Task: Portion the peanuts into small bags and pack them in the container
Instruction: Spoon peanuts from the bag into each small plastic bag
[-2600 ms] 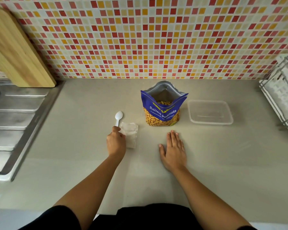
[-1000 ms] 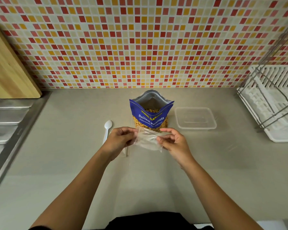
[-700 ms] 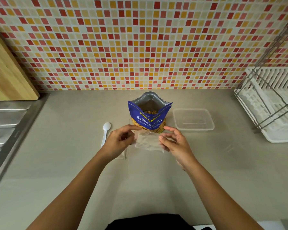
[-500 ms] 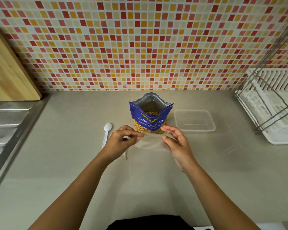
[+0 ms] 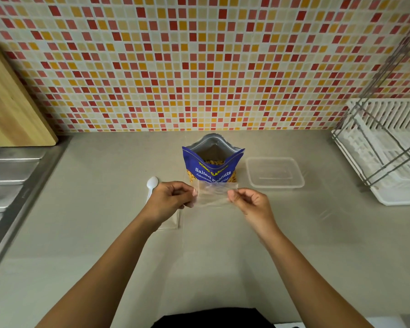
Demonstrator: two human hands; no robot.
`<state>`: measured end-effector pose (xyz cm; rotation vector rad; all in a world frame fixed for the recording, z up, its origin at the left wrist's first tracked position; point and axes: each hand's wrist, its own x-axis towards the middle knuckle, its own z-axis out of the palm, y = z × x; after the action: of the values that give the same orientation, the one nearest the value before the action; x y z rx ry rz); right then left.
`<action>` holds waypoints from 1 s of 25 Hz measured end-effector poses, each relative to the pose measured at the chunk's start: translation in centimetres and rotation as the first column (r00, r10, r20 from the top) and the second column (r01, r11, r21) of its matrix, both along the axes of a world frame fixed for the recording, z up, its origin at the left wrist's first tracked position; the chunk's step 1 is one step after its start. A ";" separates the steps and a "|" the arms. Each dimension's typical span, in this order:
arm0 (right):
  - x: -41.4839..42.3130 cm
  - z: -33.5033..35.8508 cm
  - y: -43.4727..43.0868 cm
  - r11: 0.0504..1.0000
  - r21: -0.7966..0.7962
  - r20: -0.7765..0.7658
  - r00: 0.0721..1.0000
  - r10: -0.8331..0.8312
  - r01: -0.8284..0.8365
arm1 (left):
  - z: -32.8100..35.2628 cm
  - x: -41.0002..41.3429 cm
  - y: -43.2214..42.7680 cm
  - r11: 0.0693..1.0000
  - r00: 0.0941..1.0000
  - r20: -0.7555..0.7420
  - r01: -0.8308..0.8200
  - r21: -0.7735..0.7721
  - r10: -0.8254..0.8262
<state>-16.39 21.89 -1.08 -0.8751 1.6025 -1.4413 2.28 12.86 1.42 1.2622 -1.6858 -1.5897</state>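
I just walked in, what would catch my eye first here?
A blue peanut bag stands open in the middle of the counter, before a wall of red and yellow tiles. In front of it, the left hand and right hand pinch a small clear bag between them. A clear container sits right of the peanut bag, a white spoon left.

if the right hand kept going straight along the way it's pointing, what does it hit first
Beyond the small clear plastic bag it pinches, the right hand would likely meet the open blue salted peanuts pouch, though depth is unclear.
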 end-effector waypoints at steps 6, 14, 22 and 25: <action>0.4 0.9 0.1 0.996 0.082 0.057 0.998 0.038 -0.043 | -0.3 -0.2 -0.1 0.997 0.998 0.004 -0.068 0.029 0.068; 1.0 -0.1 -0.9 0.975 0.016 0.220 0.951 -0.219 0.221 | 0.2 -0.5 -0.3 0.998 0.998 0.010 -0.054 -0.031 0.054; 2.2 1.5 -0.3 0.932 0.078 -0.816 0.514 0.264 -0.355 | 0.3 0.0 -0.8 0.999 0.998 0.049 0.037 -0.038 -0.035; 2.5 1.4 -1.3 0.950 0.091 -0.852 0.470 0.230 -0.299 | 0.5 -0.3 -0.4 0.996 0.994 0.085 0.070 -0.058 -0.065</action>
<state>-13.92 20.61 0.30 -2.0251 1.9549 -0.8217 1.95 12.41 1.89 1.2690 -1.8321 -1.5318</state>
